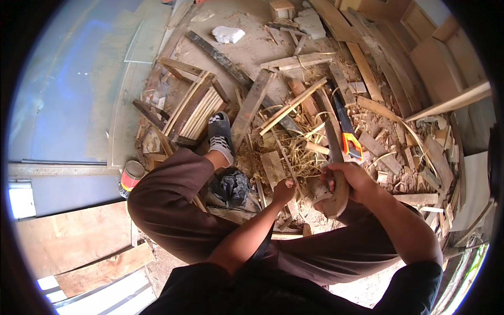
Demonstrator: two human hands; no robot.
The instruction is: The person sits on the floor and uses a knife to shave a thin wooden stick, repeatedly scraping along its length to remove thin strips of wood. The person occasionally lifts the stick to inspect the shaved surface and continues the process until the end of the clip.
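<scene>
Implement, long, curved and grey-brown, with the right hand wrapped round its middle. A narrow end projected past the grip toward the far edge of the floor, a broader end toward the near edge; its material could not be told. The left hand, apart from the implement, was curled into a fist; whether it pinched the thin strip beside it could not be told. Beyond the hands, pale fibrous shavings lay tangled among rough planks. The saw, dark-bladed with an orange-and-yellow handle, lay just beyond the right hand. Toward the floor's left edge stood a slatted wooden frame and a cylindrical, red-banded can; a crumpled black plastic bag lay left of the fist.
</scene>
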